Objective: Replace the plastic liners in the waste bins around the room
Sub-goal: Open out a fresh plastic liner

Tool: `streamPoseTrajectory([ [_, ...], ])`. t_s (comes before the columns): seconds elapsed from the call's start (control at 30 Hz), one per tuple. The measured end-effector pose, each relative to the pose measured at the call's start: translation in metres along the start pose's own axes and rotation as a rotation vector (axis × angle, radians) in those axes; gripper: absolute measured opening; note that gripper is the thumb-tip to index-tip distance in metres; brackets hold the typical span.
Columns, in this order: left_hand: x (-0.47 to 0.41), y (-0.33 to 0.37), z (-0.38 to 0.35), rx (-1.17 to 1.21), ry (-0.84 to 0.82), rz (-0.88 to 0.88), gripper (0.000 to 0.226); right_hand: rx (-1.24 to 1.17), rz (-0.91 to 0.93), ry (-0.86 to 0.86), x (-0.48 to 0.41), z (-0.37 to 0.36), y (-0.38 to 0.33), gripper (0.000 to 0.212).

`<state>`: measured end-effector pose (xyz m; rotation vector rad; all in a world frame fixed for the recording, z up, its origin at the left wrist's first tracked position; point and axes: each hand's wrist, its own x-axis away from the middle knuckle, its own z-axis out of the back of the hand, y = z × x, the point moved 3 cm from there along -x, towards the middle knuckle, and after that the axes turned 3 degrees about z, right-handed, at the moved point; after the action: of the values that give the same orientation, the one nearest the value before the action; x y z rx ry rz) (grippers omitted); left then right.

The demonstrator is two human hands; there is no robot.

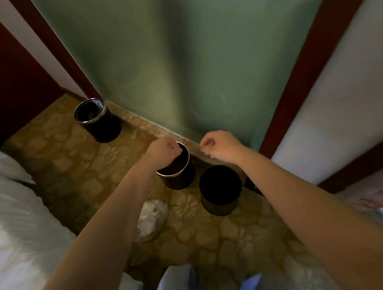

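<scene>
- While you stand over the patterned carpet (72, 164), your left hand (163, 151) hangs curled directly above the middle bin (180, 178), at its metal rim.
- Your right hand (221, 148), fingers also curled, sits just right of that bin, beyond the dark bin (220, 189).
- Whether either hand pinches a liner cannot be told.
- A far bin (93, 120) stands well apart, by the frosted glass (187, 61).
- Crumpled white plastic (152, 218) lies beside your left forearm.
</scene>
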<state>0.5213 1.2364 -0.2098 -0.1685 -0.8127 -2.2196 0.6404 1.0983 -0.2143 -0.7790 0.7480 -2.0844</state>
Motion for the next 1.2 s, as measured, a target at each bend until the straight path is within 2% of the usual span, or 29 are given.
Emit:
streamPoseTrajectory([
  [0.2, 0.076, 0.141, 0.01, -0.06, -0.112, -0.173, 0.018, -0.046, -0.074, 0.079, 0.122, 0.106, -0.001, 0.004],
  [0.3, 0.098, 0.199, -0.01, -0.034, -0.158, -0.244, 0.018, -0.071, -0.131, 0.181, 0.176, 0.149, 0.022, 0.008],
  [0.5, 0.133, 0.317, -0.078, 0.015, -0.261, -0.487, 0.005, -0.131, -0.293, 0.465, 0.282, 0.216, 0.091, 0.008],
  [0.67, 0.168, 0.415, -0.137, -0.011, -0.374, -0.673, 0.009, -0.138, -0.418, 0.758, 0.372, 0.264, 0.144, 0.019],
  [0.8, 0.182, 0.484, -0.184, -0.04, -0.361, -0.757, 0.016, -0.154, -0.503, 0.961, 0.428, 0.291, 0.185, 0.017],
  [0.97, 0.18, 0.57, -0.225, -0.006, -0.287, -0.823, 0.026, -0.049, -0.495, 1.105, 0.453, 0.341, 0.22, 0.018],
  [1.1, 0.151, 0.633, -0.246, 0.018, -0.176, -0.82, 0.029, 0.072, -0.472, 1.12, 0.439, 0.395, 0.256, 0.018],
  [1.2, 0.113, 0.666, -0.257, -0.033, -0.093, -0.757, 0.031, 0.155, -0.476, 1.025, 0.412, 0.434, 0.286, 0.022],
])
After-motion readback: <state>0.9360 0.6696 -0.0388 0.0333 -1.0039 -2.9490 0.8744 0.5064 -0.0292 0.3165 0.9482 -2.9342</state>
